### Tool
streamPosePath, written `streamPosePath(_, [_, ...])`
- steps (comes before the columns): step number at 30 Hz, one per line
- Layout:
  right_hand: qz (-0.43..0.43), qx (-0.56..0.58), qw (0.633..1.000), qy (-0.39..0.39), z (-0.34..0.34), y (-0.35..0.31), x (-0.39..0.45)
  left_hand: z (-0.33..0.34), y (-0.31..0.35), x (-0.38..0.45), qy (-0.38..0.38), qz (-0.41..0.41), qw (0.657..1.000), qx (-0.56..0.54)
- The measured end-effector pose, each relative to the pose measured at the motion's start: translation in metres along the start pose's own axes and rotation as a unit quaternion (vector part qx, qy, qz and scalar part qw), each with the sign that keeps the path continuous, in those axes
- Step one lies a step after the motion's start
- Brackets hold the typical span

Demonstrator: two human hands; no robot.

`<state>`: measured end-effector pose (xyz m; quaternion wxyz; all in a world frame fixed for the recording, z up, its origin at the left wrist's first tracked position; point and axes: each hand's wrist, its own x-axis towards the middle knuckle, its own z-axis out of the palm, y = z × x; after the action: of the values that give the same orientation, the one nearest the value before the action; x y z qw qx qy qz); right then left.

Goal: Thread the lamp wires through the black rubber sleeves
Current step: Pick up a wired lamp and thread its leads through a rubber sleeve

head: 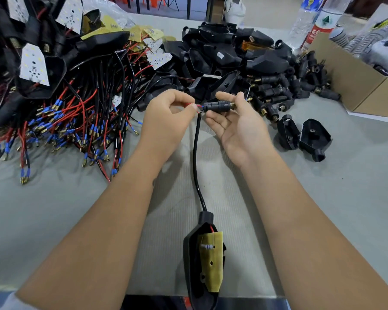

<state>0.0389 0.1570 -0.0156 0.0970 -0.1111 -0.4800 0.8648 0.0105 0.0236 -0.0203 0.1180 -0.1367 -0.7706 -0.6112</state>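
Nearest, at the table's front edge: a black lamp housing lying lengthwise, a yellow circuit board seated inside, a short red lead showing at its neck. From that neck, a black wire running up the grey table mat between both forearms to the hands. Left hand curled, thumb and forefinger pinching the red wire right at the mouth of the black rubber sleeve. Right hand palm up, thumb and forefinger pinching the sleeve and holding it level, remaining fingers loosely spread beneath; brass threaded tip poking out of the sleeve's far end. To the right, two empty black housings lying side by side on the mat. Farther left, a tangle of red and black wires with blue-collared brass terminals. Beyond the hands, a heap of black housings and sleeves. Far right, a cardboard box; behind it, plastic bottles.
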Motion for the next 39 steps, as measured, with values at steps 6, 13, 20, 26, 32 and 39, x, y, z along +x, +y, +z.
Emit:
streamPosePath(6, [0.003,0.016,1.0,-0.003,-0.0027,-0.0009,-0.0018,-0.0025,-0.0008,-0.0011,0.007,0.023,0.999,0.035])
streamPosePath(13, [0.004,-0.015,1.0,-0.015,-0.0007,-0.0011,-0.0035,-0.0016,0.0037,-0.005,-0.026,0.036,0.998,0.035])
streamPosePath(20, [0.009,-0.01,1.0,-0.028,-0.001,-0.0016,-0.0026,0.0003,0.0035,-0.005,-0.025,0.032,0.998,0.042])
streamPosePath(26, [0.02,0.025,0.999,-0.02,-0.0021,-0.0029,-0.0025,-0.0014,0.0,-0.0028,0.004,0.01,1.0,0.003])
streamPosePath(32, [0.017,0.013,1.0,-0.02,-0.0017,-0.0027,-0.0029,-0.003,0.0013,-0.0029,-0.017,0.016,1.0,-0.016])
streamPosePath(39, [0.007,-0.03,0.999,-0.018,0.0015,-0.0005,-0.0025,-0.0014,0.0026,-0.0045,-0.031,0.027,0.999,0.008])
